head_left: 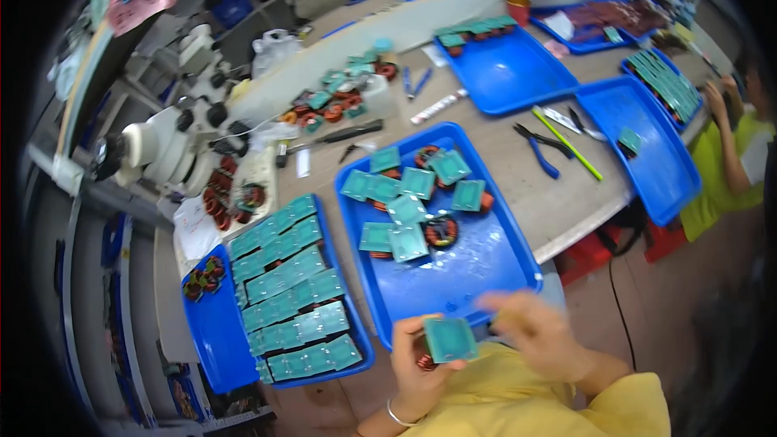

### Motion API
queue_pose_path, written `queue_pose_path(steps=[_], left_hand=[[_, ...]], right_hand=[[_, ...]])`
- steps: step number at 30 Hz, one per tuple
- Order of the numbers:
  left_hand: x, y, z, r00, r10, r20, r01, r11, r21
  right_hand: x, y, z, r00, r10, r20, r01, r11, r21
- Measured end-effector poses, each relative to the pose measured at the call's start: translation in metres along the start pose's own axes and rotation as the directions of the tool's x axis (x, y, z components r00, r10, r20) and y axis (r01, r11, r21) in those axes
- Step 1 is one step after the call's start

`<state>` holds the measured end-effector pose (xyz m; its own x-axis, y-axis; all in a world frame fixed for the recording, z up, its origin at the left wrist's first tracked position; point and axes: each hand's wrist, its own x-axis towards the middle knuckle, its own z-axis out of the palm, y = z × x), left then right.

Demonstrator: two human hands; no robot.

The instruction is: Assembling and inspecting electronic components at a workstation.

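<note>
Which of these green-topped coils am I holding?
The green-topped coil in your left hand, by the near end of the middle blue tray; the ones in that tray lie unheld.

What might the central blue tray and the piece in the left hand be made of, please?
Central blue tray: probably glossy plastic, given its even colour and bright highlights. Piece: smooth-looking green top, perhaps plastic or circuit board; coppery strands suggest wire.
</note>
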<state>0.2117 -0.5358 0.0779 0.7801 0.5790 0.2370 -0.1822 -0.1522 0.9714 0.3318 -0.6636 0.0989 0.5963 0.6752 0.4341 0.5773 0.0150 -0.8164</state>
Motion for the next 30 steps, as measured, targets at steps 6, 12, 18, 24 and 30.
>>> queue_pose_path(steps=[6, 12, 18, 24, 30], left_hand=[[0.012, -0.011, -0.045, 0.956, -0.287, -0.055, 0.27, 0.939, -0.214], [0.063, 0.009, -0.213, 0.831, 0.216, -0.513, 0.03, 0.903, 0.429], [0.072, -0.027, -0.37, 0.769, 0.249, -0.589, 0.563, 0.172, 0.808], [0.106, -0.068, -0.387, 0.754, 0.156, -0.637, 0.628, 0.11, 0.77], [0.134, -0.064, -0.363, 0.76, 0.301, -0.576, 0.54, 0.201, 0.817]], right_hand=[[0.012, 0.062, -0.034, 0.717, 0.489, -0.496, -0.318, 0.864, 0.391], [-0.006, 0.14, -0.045, 0.728, 0.487, -0.483, -0.3, 0.859, 0.414], [0.002, 0.143, -0.045, 0.732, 0.509, -0.454, -0.311, 0.842, 0.442], [-0.004, 0.146, -0.048, 0.715, 0.501, -0.487, -0.328, 0.856, 0.399], [-0.003, 0.144, -0.043, 0.705, 0.508, -0.495, -0.334, 0.853, 0.4]])
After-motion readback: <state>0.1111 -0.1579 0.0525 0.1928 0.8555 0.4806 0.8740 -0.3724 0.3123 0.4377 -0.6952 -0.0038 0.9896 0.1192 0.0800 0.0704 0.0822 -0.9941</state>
